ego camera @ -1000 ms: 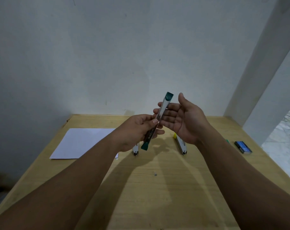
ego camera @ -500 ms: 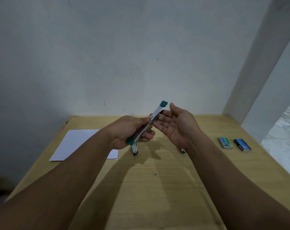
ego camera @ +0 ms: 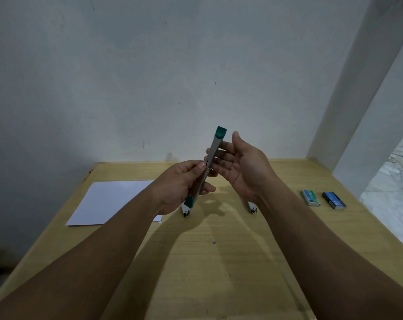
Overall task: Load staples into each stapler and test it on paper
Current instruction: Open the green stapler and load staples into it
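Observation:
My left hand (ego camera: 184, 183) grips a green-and-metal stapler (ego camera: 213, 151) that is swung open into one long bar, its green tip pointing up. My right hand (ego camera: 240, 165) is open, palm facing left, fingers just behind the upper arm of the stapler. Two more staplers lie on the wooden table: one (ego camera: 185, 210) mostly hidden under my left hand, another (ego camera: 252, 207) mostly hidden under my right wrist. A white paper sheet (ego camera: 108, 202) lies at the left. A green staple box (ego camera: 310, 197) and a blue staple box (ego camera: 333, 200) sit at the right.
The wooden table (ego camera: 219, 262) meets a grey wall at the back. A white pillar (ego camera: 357, 88) rises at the right rear corner, with floor visible past the table's right edge.
The open stapler has tilted up from a flatter angle to nearly upright. My right hand rose with it and stays open beside it.

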